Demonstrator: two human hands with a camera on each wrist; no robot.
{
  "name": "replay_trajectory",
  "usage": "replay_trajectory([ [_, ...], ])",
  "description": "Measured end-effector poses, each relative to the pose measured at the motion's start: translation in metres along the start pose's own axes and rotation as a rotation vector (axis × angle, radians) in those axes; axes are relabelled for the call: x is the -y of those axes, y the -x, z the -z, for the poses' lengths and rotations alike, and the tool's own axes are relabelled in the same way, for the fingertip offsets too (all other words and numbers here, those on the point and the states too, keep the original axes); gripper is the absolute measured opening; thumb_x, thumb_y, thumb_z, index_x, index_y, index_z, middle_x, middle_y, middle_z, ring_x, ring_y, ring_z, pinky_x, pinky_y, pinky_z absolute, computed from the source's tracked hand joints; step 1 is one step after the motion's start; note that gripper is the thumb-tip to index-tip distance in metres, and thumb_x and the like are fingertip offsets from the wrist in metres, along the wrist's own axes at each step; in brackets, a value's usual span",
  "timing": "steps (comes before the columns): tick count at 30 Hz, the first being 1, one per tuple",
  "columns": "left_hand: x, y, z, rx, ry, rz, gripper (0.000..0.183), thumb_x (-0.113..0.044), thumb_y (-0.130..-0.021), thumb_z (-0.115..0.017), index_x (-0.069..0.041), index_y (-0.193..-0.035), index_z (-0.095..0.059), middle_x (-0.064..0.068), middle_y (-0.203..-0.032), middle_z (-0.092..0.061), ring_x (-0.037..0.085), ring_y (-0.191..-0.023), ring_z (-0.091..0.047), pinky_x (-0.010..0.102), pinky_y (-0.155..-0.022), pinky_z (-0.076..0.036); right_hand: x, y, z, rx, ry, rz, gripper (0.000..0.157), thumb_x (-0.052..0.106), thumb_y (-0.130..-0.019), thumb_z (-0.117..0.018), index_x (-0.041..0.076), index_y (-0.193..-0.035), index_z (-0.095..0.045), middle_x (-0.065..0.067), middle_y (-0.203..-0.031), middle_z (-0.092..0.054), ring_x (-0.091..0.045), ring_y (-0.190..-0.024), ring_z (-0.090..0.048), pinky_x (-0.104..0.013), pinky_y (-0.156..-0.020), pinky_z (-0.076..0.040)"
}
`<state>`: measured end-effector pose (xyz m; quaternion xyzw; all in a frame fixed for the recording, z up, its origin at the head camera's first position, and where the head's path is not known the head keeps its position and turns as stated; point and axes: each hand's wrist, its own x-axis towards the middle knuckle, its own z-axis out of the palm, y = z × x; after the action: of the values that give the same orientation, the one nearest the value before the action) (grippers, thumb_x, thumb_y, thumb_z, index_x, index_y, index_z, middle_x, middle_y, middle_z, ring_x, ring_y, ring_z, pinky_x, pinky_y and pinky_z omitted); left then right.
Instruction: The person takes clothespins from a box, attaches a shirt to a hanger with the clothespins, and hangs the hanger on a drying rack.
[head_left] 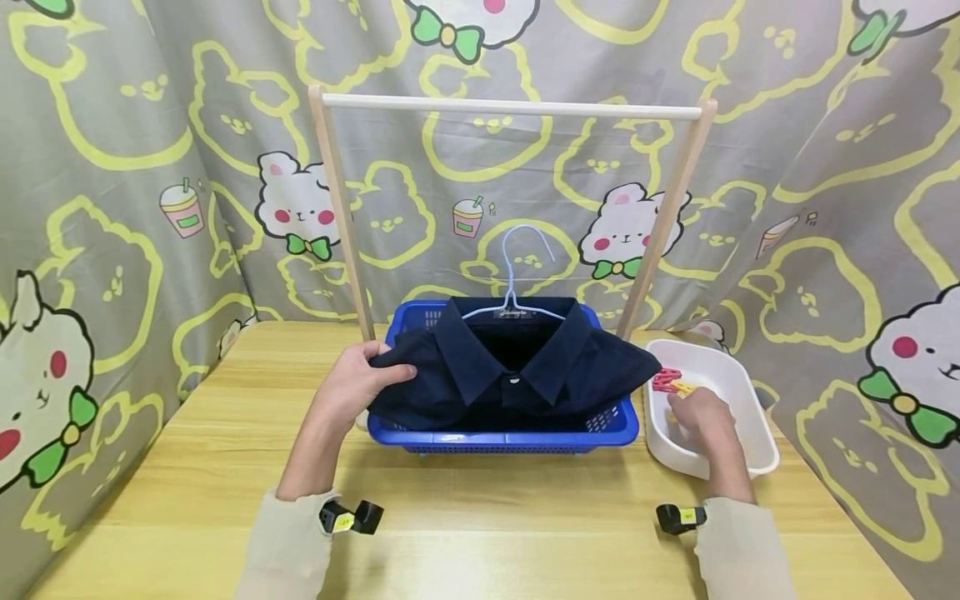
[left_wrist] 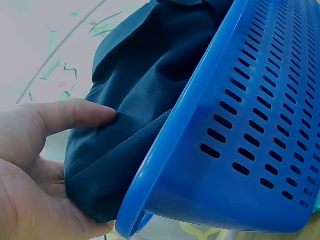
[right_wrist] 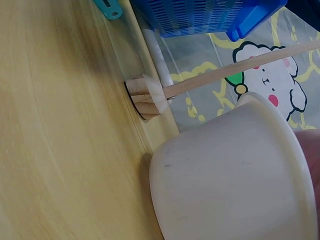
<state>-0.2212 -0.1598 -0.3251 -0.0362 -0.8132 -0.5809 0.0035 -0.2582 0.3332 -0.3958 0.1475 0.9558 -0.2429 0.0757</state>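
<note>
A dark navy collared shirt [head_left: 420, 383] on a light-blue wire hanger [head_left: 509, 271] lies over the blue perforated basket [head_left: 495, 438]. The shoulder at its left end is pinched by my left hand [head_left: 352, 383]; the left wrist view has the thumb on top of the cloth [left_wrist: 135, 115], the other fingers underneath. My right hand [head_left: 705, 417] reaches down into a white basin [head_left: 759, 446] at the right, beside red clothespins [head_left: 666, 381] and a yellow clothespin [head_left: 683, 387]. Its fingertips are hidden, so I cannot tell whether they hold anything.
Behind the basket stands a rack with wooden posts [head_left: 660, 233] and a white crossbar [head_left: 517, 106]. Patterned grey curtains [head_left: 397, 217] enclose the wooden table [head_left: 465, 517] at the back and sides. The basin is close to the basket's right end.
</note>
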Motion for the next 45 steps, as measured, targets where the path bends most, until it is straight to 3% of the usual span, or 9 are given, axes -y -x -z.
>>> replay_trajectory([
  [7,0.0,-0.001,-0.001,-0.009,-0.013,-0.01,0.028,-0.022,-0.079,-0.076,-0.002,-0.084,-0.056,0.008,-0.082,-0.052,0.027,-0.087,-0.051,0.035,-0.076,-0.042,-0.001,-0.001,-0.001,-0.075,-0.061,0.046,0.049,0.033,-0.098,-0.04,-0.013,-0.102,-0.053,-0.029,-0.097,-0.054,-0.04,-0.086,-0.051,-0.045,-0.074,-0.041],
  [15,0.0,-0.001,0.0,-0.003,-0.009,-0.004,0.028,-0.021,-0.08,-0.075,-0.002,-0.085,-0.056,0.008,-0.082,-0.05,0.027,-0.086,-0.05,0.035,-0.075,-0.041,0.0,0.0,0.0,-0.226,-0.12,0.085,0.039,0.032,-0.095,-0.045,-0.005,-0.095,-0.055,-0.025,-0.094,-0.058,-0.044,-0.089,-0.05,-0.045,-0.073,-0.038],
  [24,0.002,-0.002,0.001,0.001,-0.005,0.003,0.028,-0.021,-0.08,-0.075,-0.002,-0.085,-0.055,0.008,-0.082,-0.049,0.027,-0.085,-0.051,0.035,-0.075,-0.042,0.01,0.006,0.005,-0.348,-0.166,0.1,0.043,0.038,-0.096,-0.046,-0.002,-0.091,-0.057,-0.021,-0.083,-0.062,-0.044,-0.089,-0.052,-0.042,-0.07,-0.038],
  [29,0.003,-0.002,0.001,0.003,-0.002,-0.001,0.028,-0.021,-0.08,-0.075,-0.001,-0.085,-0.055,0.009,-0.082,-0.05,0.027,-0.086,-0.051,0.036,-0.075,-0.042,0.015,0.01,0.009,-0.435,-0.207,0.089,0.046,0.042,-0.095,-0.049,-0.002,-0.092,-0.06,-0.023,-0.09,-0.061,-0.042,-0.09,-0.051,-0.045,-0.073,-0.037],
  [34,0.002,-0.001,0.0,-0.005,-0.009,-0.005,0.028,-0.022,-0.079,-0.075,-0.002,-0.086,-0.056,0.008,-0.082,-0.051,0.027,-0.086,-0.05,0.035,-0.075,-0.041,0.02,0.015,0.013,-0.481,-0.279,0.041,0.048,0.044,-0.094,-0.052,-0.002,-0.095,-0.063,-0.023,-0.098,-0.059,-0.045,-0.104,-0.045,-0.052,-0.087,-0.03],
  [45,0.001,0.0,0.0,0.002,-0.004,-0.006,0.028,-0.021,-0.08,-0.075,-0.002,-0.086,-0.056,0.007,-0.082,-0.05,0.026,-0.084,-0.05,0.034,-0.073,-0.041,0.03,0.024,0.021,-0.538,-0.355,0.025,0.048,0.045,-0.091,-0.057,-0.001,-0.101,-0.064,-0.02,-0.1,-0.061,-0.038,-0.1,-0.049,-0.042,-0.076,-0.033],
])
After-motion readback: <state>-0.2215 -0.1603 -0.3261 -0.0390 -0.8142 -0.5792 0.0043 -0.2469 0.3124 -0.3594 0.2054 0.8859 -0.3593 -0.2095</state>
